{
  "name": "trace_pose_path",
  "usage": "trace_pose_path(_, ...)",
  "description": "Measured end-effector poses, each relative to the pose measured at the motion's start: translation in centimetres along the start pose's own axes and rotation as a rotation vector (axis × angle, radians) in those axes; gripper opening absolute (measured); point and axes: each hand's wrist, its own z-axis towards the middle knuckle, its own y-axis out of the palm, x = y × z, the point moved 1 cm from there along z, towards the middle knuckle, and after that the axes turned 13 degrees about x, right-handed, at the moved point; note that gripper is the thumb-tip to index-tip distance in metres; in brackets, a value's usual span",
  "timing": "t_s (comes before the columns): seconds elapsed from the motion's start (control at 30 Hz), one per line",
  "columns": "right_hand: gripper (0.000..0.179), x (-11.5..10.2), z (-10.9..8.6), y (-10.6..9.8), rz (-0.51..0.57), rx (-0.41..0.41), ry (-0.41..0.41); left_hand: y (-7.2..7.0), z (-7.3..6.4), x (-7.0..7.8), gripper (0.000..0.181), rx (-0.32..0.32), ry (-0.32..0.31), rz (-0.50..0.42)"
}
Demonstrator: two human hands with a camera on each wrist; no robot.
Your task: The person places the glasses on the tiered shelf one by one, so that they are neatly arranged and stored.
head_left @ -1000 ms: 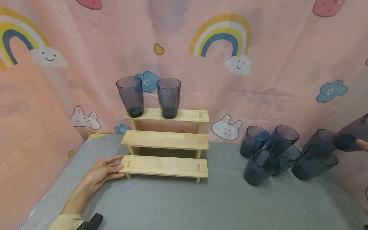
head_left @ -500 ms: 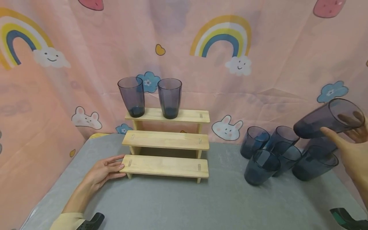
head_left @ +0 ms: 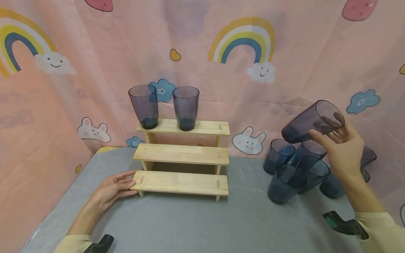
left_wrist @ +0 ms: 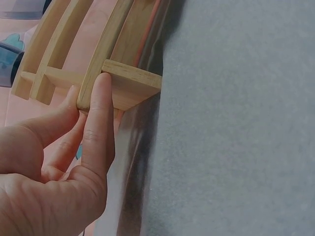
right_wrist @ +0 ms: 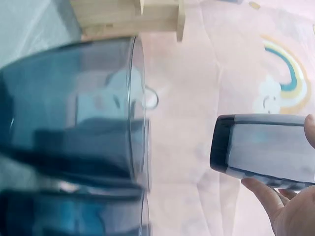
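The right hand (head_left: 346, 151), right of centre, holds a glass (head_left: 308, 123), thumb on the near side and fingers round the far side close to the rim. The glass tilts, base to the lower left, mouth to the upper right, probably because a side grip there leaves the base free. More glasses (head_left: 286, 186) cluster below it at the right, near one another. The left hand (head_left: 110, 189), lower left, pinches the left end of the lowest step of the wooden rack (head_left: 180, 182), perhaps to keep it from shifting. Two glasses (head_left: 185, 109) stand upright and apart on its top step, seemingly spaced to leave room at the right. The grey desk (head_left: 190, 225) fills the lower frame; behind it hangs a pink cloth (head_left: 303, 66) printed with rainbows and rabbits
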Motion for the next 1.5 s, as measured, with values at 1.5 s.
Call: trace_pose_path(1.5, 0.078, 3.0, -2.5, 17.7, -0.414, -0.374, -0.156, 0.0, 0.0, -0.2, 0.073, -0.030, 0.013, -0.014)
